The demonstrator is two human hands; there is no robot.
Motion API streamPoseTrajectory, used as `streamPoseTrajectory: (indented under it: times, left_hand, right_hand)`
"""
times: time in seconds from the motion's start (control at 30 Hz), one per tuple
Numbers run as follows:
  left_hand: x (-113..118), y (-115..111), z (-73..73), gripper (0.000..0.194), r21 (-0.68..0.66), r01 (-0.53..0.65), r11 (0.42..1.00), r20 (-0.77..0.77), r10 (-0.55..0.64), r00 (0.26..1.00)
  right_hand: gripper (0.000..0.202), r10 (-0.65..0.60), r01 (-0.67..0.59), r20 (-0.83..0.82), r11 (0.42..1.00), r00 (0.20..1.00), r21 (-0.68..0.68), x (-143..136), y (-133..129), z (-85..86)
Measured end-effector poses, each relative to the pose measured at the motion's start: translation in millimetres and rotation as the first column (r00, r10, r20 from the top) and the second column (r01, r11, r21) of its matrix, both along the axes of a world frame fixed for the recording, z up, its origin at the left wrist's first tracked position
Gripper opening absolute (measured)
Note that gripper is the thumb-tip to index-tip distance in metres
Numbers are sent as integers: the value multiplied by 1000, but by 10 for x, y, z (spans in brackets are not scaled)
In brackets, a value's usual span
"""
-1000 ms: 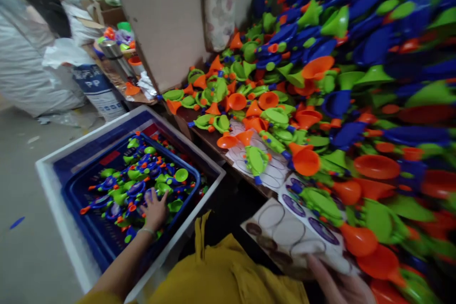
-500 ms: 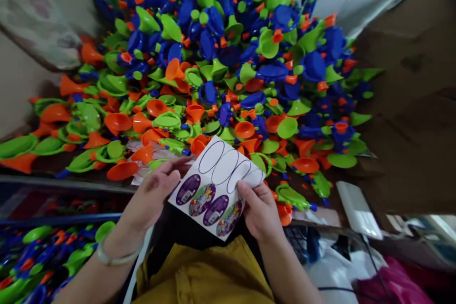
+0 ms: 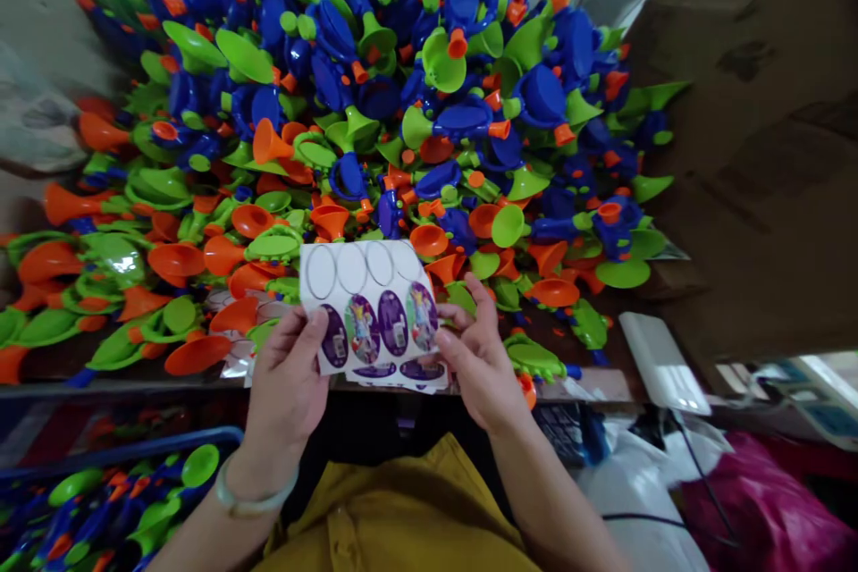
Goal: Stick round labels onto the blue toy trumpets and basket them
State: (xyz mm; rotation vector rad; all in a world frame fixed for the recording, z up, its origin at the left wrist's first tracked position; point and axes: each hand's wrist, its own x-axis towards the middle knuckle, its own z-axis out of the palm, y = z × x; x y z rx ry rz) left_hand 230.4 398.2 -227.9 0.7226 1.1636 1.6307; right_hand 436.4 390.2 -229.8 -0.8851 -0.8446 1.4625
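A white sticker sheet [image 3: 365, 349] is held up in front of me, with printed purple and picture ovals in its lower row and blank outlined ovals above. My left hand [image 3: 291, 375] pinches its lower left corner, thumb on the face. At the right edge, my right hand [image 3: 479, 357] grips it between thumb and a finger, while the index finger points up and away. Below the held sheet, more sticker sheets [image 3: 422, 373] show at the table's front edge, partly hidden. Behind it lies a heap of plastic toy horns [image 3: 462, 118] in blue, green and orange.
A blue-rimmed bin [image 3: 221, 436] of similar horns stands at the lower left. On the table's right end lies a white power bank-like box [image 3: 663, 362] with a cable. Brown cardboard [image 3: 751, 170] rises at the right; plastic bags [image 3: 630, 492] sit below.
The sheet has turned from slanted to nearly level and moved slightly left. My left hand now grips its lower corner; my right hand has shifted from its upper right part to the right edge.
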Motion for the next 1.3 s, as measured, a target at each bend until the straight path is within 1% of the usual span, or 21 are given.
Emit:
streamPoseTrajectory:
  times: [0.07,0.13,0.2,0.23,0.27,0.3,0.33,0.37,0.4,0.43,0.47,0.5,0.57,0.63,0.7,0.77,0.83,0.93,1.13,1.23,1.3]
  left_hand:
    - [46,-30,-25,34,-2,-101,995,88,101,991]
    - [68,-71,-40,32,1,-99,995,65,98,993]
    - [39,-109,-35,45,81,-105,991,-94,113,989]
    - [7,-125,-23,58,157,-134,978,-234,169,958]
    - [-33,-137,-3,71,250,-158,955,-402,251,881]
    - [-74,-146,23,79,346,-149,926,-569,333,752]
    - [-109,-151,56,84,430,-96,898,-705,401,586]
    - [-132,-151,92,85,487,-10,874,-793,446,415]
    - [-140,-146,132,84,509,91,856,-838,469,277]
    - [-131,-135,173,83,512,185,839,-855,478,199]
    - [-108,-119,214,81,493,263,829,-870,461,177]
    - [-74,-101,252,77,464,318,827,-885,419,201]
    - [8,-64,314,62,357,385,851,-917,239,320]
    - [86,-43,348,45,241,426,872,-892,26,451]
    - [145,-42,358,37,177,426,887,-826,-102,555]
    - [186,-55,354,35,157,406,900,-750,-159,642]
    - [214,-71,350,36,138,397,907,-672,-209,711]
    - [233,-84,358,34,109,403,909,-593,-266,760]
    - [239,-71,421,32,62,421,905,-554,-320,769]
    - [250,-52,452,29,6,427,904,-436,-382,815]
    - [257,-38,459,28,-39,450,892,-330,-437,837]
  right_hand:
    - [97,102,-102,6,995,995,-3,-39,-33,8]
    - [76,122,-123,64,992,990,6,-62,-43,9]
    - [53,54,-71,206,995,977,75,-43,-25,11]
    - [43,9,-55,316,989,949,137,-16,-11,20]
    - [36,-34,-64,439,977,898,206,19,5,37]
    - [31,-68,-101,560,959,826,266,57,19,62]
    - [29,-89,-164,666,937,741,308,94,29,95]
    - [28,-95,-240,749,914,656,326,125,36,134]
    - [29,-92,-310,808,893,583,326,150,39,175]
    - [30,-92,-363,845,874,527,322,166,39,216]
    - [30,-101,-401,867,856,488,325,175,37,253]
    - [32,-111,-430,879,839,464,333,178,33,282]
    - [38,-143,-440,865,814,480,378,171,20,312]
    - [45,-178,-377,807,813,563,443,153,6,300]
    - [50,-234,-238,713,836,661,495,132,-9,262]
    - [40,-297,-129,647,840,703,526,115,-22,224]
    - [22,-338,-119,643,820,687,560,103,-34,206]
    - [18,-357,-184,683,791,637,584,91,-47,217]
    - [22,-434,-154,659,753,613,640,64,-101,214]
    - [21,-491,-137,637,719,595,682,52,-129,152]
    - [15,-511,-97,625,724,590,683,46,-128,92]
